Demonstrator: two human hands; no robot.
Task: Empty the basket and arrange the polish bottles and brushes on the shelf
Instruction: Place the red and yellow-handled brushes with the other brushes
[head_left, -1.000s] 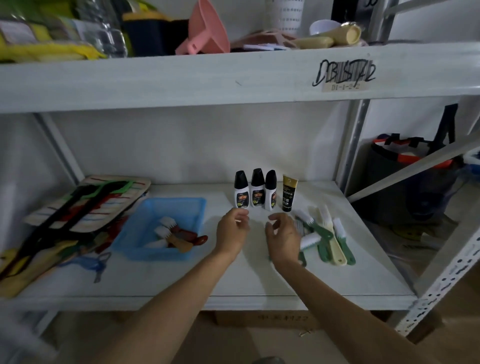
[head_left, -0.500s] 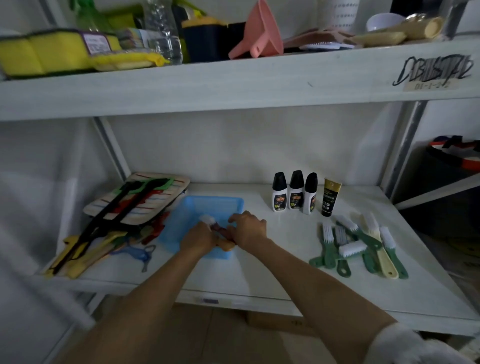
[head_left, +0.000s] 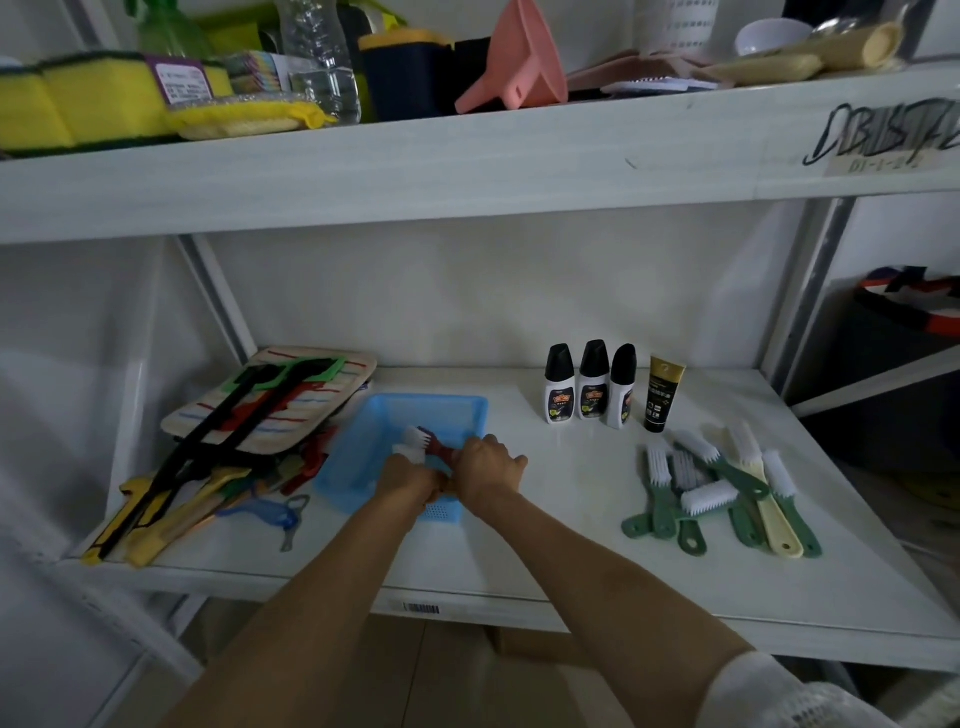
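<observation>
Both bare forearms reach forward and meet over the blue basket (head_left: 382, 415). The left hand (head_left: 410, 478) and right hand (head_left: 488, 465) touch, fingers curled, apparently each gripping a brush handle.

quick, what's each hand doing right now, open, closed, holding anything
Left hand: closed on a white-bristled brush in the blue basket.
Right hand: closed on the red-handled brush.

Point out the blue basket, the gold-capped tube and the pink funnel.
blue basket (head_left: 470, 408): head view, on its far right rim.
gold-capped tube (head_left: 660, 402): head view, on its black body.
pink funnel (head_left: 524, 62): head view, on the cone's side.
</observation>
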